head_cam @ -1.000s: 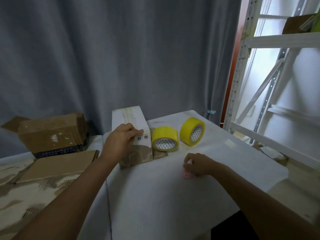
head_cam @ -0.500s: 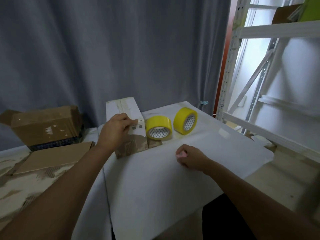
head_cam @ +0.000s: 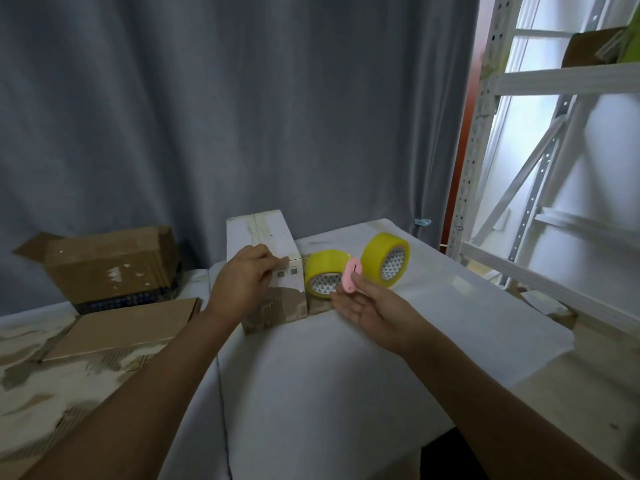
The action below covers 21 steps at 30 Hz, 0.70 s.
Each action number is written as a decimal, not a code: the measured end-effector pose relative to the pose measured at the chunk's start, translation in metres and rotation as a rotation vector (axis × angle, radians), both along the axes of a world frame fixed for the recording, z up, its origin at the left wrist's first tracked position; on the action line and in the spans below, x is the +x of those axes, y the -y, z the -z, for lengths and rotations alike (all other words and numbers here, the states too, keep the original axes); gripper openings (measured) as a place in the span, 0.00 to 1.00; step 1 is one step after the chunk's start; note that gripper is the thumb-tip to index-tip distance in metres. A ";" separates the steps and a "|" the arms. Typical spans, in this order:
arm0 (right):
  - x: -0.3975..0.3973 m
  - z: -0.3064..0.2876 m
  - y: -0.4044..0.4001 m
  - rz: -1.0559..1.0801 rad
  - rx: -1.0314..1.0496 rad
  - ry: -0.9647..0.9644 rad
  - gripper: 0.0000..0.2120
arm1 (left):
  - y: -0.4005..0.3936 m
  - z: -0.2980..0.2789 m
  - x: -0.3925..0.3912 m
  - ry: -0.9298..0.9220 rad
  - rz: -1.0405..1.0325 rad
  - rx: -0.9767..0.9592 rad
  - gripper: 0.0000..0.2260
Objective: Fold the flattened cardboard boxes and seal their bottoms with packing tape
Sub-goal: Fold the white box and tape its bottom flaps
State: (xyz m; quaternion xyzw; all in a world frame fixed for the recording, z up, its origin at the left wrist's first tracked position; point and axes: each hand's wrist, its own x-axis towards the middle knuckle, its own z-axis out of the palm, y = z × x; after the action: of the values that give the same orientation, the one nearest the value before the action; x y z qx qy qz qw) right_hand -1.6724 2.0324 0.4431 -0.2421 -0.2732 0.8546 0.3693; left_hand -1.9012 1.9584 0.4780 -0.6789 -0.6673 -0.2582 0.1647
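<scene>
White table (head_cam: 433, 327), two yellow tape rolls (head_cam: 323, 271)

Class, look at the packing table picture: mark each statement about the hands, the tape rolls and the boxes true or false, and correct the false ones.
1. The right hand holds a small pink cutter. True.
2. The left hand rests on a roll of tape. False: it grips the near top edge of the white box.
3. Two yellow tape rolls sit on the white cloth, the left tape roll beside the white box and the right tape roll next to it. True.
4. The brown open box sits to the right of the tape rolls. False: it sits far left, behind a flattened cardboard box.
5. The pink cutter lies on the cloth. False: it is raised above it.
</scene>
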 end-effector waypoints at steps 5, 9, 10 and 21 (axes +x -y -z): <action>-0.018 -0.010 -0.021 0.149 -0.170 -0.067 0.15 | -0.003 -0.004 -0.003 -0.006 -0.012 -0.034 0.13; -0.025 -0.019 -0.034 0.070 -0.211 -0.076 0.11 | -0.005 -0.008 -0.005 -0.023 -0.004 -0.070 0.12; -0.026 -0.020 -0.036 0.052 -0.210 -0.070 0.10 | -0.006 -0.010 -0.006 -0.017 0.001 -0.091 0.12; -0.022 -0.037 -0.042 0.113 -0.117 -0.129 0.05 | -0.047 -0.064 0.001 -0.032 0.013 -0.461 0.09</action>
State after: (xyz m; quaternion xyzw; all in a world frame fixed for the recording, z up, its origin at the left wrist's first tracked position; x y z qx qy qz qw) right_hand -1.6944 2.0743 0.4798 -0.2227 -0.1845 0.8607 0.4190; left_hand -1.9002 2.0058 0.5420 -0.7070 -0.7015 -0.0890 0.0140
